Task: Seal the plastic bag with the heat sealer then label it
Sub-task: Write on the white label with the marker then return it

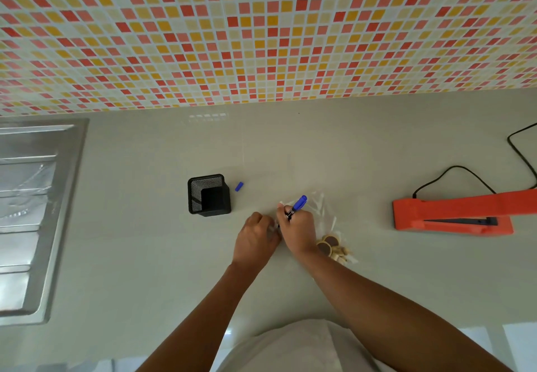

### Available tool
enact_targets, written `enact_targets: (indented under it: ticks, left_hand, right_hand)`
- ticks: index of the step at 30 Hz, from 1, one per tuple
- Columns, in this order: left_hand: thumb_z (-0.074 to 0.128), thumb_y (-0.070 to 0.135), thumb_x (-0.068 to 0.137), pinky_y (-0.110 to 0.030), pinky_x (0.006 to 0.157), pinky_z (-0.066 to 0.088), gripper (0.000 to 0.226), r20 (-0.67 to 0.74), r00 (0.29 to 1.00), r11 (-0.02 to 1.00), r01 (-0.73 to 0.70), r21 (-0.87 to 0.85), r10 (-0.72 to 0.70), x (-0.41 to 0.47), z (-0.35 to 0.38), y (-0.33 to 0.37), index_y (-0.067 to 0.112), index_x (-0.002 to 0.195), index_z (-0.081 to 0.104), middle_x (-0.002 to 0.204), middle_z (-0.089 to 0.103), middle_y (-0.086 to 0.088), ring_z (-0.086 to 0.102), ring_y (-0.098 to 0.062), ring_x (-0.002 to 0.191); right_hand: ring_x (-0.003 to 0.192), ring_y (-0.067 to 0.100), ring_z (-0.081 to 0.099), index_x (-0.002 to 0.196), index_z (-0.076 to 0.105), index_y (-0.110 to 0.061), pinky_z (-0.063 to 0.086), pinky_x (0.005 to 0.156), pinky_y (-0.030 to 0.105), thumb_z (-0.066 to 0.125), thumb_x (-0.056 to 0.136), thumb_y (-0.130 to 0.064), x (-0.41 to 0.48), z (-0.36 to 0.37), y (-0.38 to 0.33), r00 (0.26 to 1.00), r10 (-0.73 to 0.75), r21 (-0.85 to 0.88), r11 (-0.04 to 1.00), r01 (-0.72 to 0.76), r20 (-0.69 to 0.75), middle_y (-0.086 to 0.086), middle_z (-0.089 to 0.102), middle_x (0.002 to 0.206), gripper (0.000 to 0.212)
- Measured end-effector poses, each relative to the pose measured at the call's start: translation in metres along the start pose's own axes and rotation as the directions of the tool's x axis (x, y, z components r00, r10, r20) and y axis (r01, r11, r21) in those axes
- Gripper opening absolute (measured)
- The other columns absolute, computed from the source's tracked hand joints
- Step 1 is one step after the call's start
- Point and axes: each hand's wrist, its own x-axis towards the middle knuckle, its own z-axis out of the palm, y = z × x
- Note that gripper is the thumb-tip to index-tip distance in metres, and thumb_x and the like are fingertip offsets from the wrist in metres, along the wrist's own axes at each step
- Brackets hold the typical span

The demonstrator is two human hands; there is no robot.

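A clear plastic bag (325,211) lies flat on the grey counter, with round brown and tan pieces (332,248) bunched at its near right end. My right hand (299,230) grips a blue marker (298,204), tip down on the bag's left part. My left hand (257,238) presses the bag's left edge, fingers curled; the edge itself is hidden under both hands. The marker's blue cap (239,186) lies loose on the counter behind. The orange heat sealer (453,211) sits to the right, its arm slightly raised.
A black mesh pen holder (209,195) stands left of the hands. The sealer's black cord (520,150) loops at the far right. A steel sink drainboard (37,211) fills the left side. A tiled wall (261,37) rises behind the counter.
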Motion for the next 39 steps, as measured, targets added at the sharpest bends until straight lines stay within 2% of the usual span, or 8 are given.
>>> enact_targets:
  ticks: [4, 10, 14, 19, 23, 28, 34, 39]
  left_hand:
    - [0.080, 0.004, 0.063, -0.023, 0.049, 0.041, 0.016, -0.004, 1.000, 1.000, 0.016, 0.010, -0.016, 0.001, 0.000, 0.000, 0.009, 0.070, 0.067, 0.071, 0.060, -0.008, 0.060, -0.026, 0.057]
    - [0.074, 0.002, 0.069, -0.029, 0.044, 0.042, 0.011, -0.015, 0.998, 0.998, 0.054, 0.017, -0.054, 0.002, 0.000, 0.003, 0.007, 0.067, 0.064, 0.068, 0.058, -0.009, 0.056, -0.028, 0.053]
    - [0.072, 0.001, 0.069, -0.032, 0.048, 0.044, 0.012, 0.006, 0.997, 0.997, 0.083, 0.000, -0.083, 0.005, -0.002, 0.007, 0.006, 0.073, 0.063, 0.070, 0.060, -0.011, 0.057, -0.030, 0.058]
    - [0.073, 0.002, 0.069, -0.033, 0.050, 0.044, 0.008, 0.046, 0.994, 0.993, 0.101, 0.054, -0.103, 0.008, -0.005, 0.011, 0.004, 0.071, 0.065, 0.071, 0.061, -0.012, 0.059, -0.031, 0.063]
    - [0.072, 0.008, 0.074, -0.032, 0.057, 0.044, 0.006, 0.050, 0.992, 0.990, 0.114, 0.086, -0.119, 0.009, -0.008, 0.011, 0.006, 0.076, 0.068, 0.077, 0.063, -0.010, 0.059, -0.027, 0.074]
    - [0.073, 0.013, 0.076, -0.037, 0.063, 0.051, 0.006, 0.072, 0.989, 0.987, 0.123, 0.100, -0.131, 0.008, -0.010, 0.010, 0.009, 0.080, 0.069, 0.080, 0.065, -0.009, 0.059, -0.028, 0.080]
    - [0.073, 0.017, 0.076, -0.038, 0.069, 0.053, 0.010, 0.085, 0.985, 0.983, 0.135, 0.127, -0.147, 0.008, -0.012, 0.012, 0.012, 0.084, 0.070, 0.085, 0.065, -0.007, 0.059, -0.026, 0.084]
    - [0.070, 0.021, 0.079, -0.032, 0.069, 0.049, 0.006, 0.095, 0.985, 0.977, 0.129, 0.172, -0.147, 0.008, -0.016, 0.012, 0.016, 0.082, 0.071, 0.084, 0.065, -0.003, 0.060, -0.023, 0.081]
  right_hand:
    - [0.041, 0.023, 0.040, 0.052, 0.046, -0.007, 0.040, 0.049, 0.041, 0.046, 0.091, -0.049, 0.000, -0.002, 0.001, 0.999, -0.018, -0.013, 1.000, 0.018, 0.030, 0.008, 0.044, 0.043, 0.058]
    - [0.042, 0.026, 0.049, 0.052, 0.041, -0.015, 0.039, 0.048, 0.037, 0.051, 0.093, -0.045, 0.000, -0.002, 0.002, 0.999, -0.027, -0.009, 1.000, 0.027, 0.046, 0.010, 0.049, 0.044, 0.052]
    - [0.041, 0.011, 0.042, 0.050, 0.031, -0.028, 0.027, 0.047, 0.020, 0.061, 0.096, -0.029, 0.002, -0.001, 0.005, 0.994, -0.090, -0.065, 0.993, 0.095, 0.067, -0.008, 0.032, 0.041, 0.055]
    - [0.043, 0.008, 0.043, 0.050, 0.026, -0.031, 0.025, 0.046, 0.013, 0.064, 0.096, -0.021, 0.002, 0.000, 0.007, 0.991, -0.095, -0.066, 0.993, 0.101, 0.094, -0.011, 0.026, 0.040, 0.060]
    - [0.041, 0.010, 0.040, 0.051, 0.026, -0.031, 0.024, 0.046, 0.015, 0.063, 0.096, -0.026, 0.002, 0.001, 0.012, 0.991, -0.092, -0.064, 0.993, 0.099, 0.099, -0.011, 0.028, 0.041, 0.059]
    - [0.040, 0.010, 0.030, 0.051, 0.024, -0.031, 0.026, 0.047, 0.026, 0.057, 0.095, -0.038, 0.000, 0.000, 0.006, 0.992, -0.104, -0.078, 0.991, 0.110, 0.077, -0.011, 0.026, 0.041, 0.055]
    - [0.041, 0.010, 0.032, 0.052, 0.032, -0.027, 0.027, 0.048, 0.025, 0.051, 0.095, -0.045, -0.001, -0.002, 0.005, 0.991, -0.115, -0.050, 0.992, 0.118, 0.069, -0.010, 0.032, 0.043, 0.050]
    - [0.041, 0.017, 0.040, 0.053, 0.042, -0.017, 0.032, 0.047, 0.032, 0.045, 0.095, -0.049, 0.000, -0.001, 0.006, 0.991, -0.126, -0.046, 0.991, 0.129, 0.052, -0.002, 0.040, 0.045, 0.052]
